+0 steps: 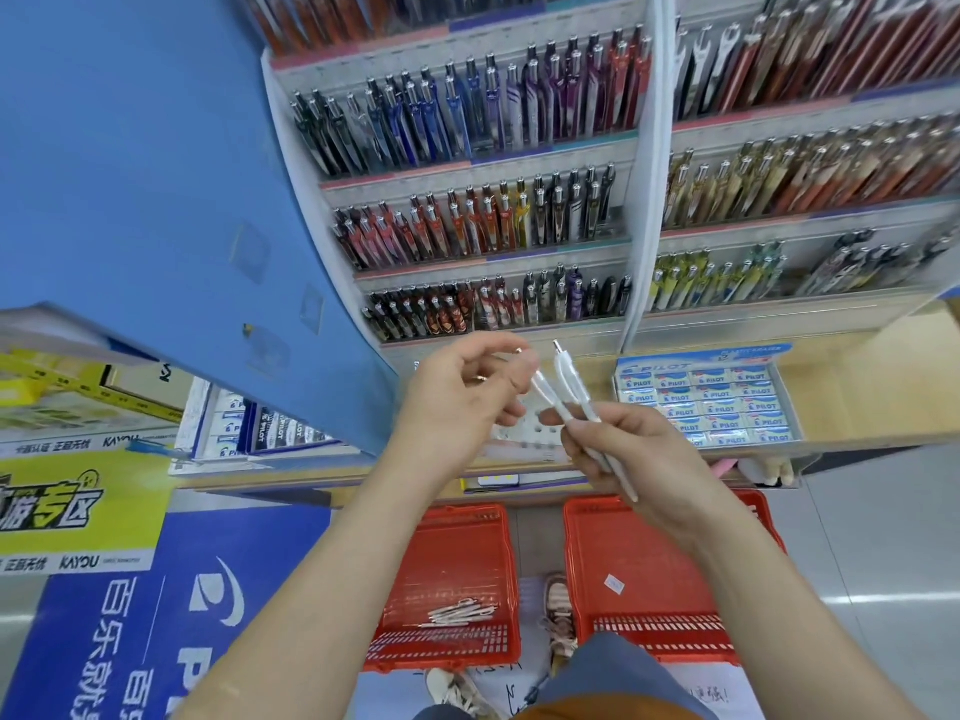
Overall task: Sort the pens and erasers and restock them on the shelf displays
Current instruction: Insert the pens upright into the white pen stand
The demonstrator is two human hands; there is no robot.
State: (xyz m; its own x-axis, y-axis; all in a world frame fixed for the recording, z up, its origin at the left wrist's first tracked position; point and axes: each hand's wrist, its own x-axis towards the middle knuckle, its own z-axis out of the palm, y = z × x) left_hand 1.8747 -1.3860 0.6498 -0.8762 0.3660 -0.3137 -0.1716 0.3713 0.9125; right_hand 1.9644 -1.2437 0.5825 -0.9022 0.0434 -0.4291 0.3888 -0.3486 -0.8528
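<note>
Left hand (457,392): fingers curled, tips pinching upper end of one pen. White pens (569,387) between hands, long axes near upright, fanning up-left. Right hand (639,449) grips bundle low. Tiered pen shelf (493,259) just beyond; eraser box (701,356) right. Red basket (441,662) on floor holds spare pens (457,613).

The right hand (639,454) covers the white pens' (563,379) middles; the small tag (614,584) is unreadable.

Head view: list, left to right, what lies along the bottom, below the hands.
Blue printed sign → red plastic basket holding loose white pens → beige laced shoe → second red plastic basket holding a small white tag.
</note>
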